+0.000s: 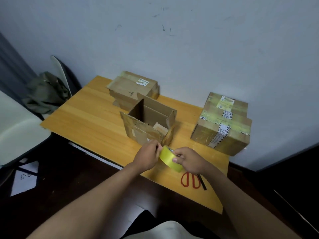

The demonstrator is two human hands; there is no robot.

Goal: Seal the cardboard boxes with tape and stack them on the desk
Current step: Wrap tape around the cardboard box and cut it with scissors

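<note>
Both hands meet over the near edge of the orange wooden desk (89,118), working a yellow roll of packing tape (170,159). The right hand (190,160) grips the roll, its thumb curled across the outer face and the fingers wrapped behind. The left hand (146,156) has its fingers drawn close together, pinching at the roll's upper edge; whether a loose tape end sits between them cannot be told.

Just beyond the hands stands an open brown cardboard box (149,121) with its flaps up. A closed cardboard box (133,87) lies behind it near the wall. A taped stack of cardboard boxes (222,123) sits well apart on the right. Red-handled scissors (191,180) lie beside the right wrist.
</note>
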